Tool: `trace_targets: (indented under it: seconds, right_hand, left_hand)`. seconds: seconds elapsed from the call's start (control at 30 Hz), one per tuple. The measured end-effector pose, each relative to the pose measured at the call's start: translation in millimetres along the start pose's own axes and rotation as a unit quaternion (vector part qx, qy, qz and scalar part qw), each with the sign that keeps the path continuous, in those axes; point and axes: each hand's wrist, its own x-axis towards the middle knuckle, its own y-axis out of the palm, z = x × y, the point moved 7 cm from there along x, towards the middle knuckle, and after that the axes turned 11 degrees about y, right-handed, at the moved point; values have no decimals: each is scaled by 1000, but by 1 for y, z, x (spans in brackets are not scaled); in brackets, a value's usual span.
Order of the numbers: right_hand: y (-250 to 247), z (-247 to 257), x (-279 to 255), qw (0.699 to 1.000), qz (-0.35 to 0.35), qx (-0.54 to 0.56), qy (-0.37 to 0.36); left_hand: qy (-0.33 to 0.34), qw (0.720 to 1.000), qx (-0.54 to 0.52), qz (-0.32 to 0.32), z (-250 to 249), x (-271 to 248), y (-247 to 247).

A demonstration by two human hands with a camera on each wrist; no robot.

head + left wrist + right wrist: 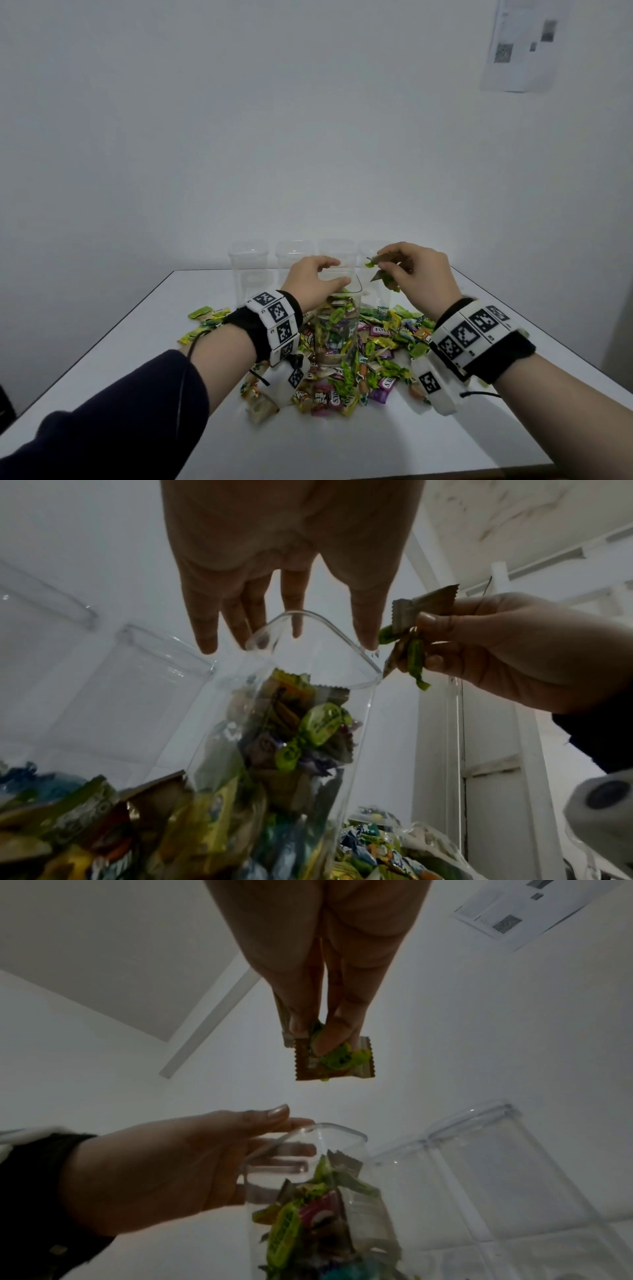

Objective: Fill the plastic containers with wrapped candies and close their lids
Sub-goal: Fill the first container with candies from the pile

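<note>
While candy-pinching, right hand (pixel 423 274) aloft.

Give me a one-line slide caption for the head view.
Right hand carries wrapped candies toward the open container steadied by the left hand, candy pile around it.

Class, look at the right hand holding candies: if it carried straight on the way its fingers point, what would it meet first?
Probably the left hand over the open container's rim; the right hand points leftward toward it, though depth is unclear.
</note>
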Motion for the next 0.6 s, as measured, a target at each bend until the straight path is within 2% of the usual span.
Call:
trace_targets:
  seconds: [0.27,0.4,0.6]
  right_hand:
    - [18,24,12,998,8,57,-18]
    - [40,26,17,999,43,10,-21]
    - [72,18,27,990,103,-94,-10]
  left_hand:
    - [-97,989,-114,7,31,-21,10]
    - [-120,984,-132,-22,43,-25,12]
    - [-103,985,-134,-40,43,-27,13]
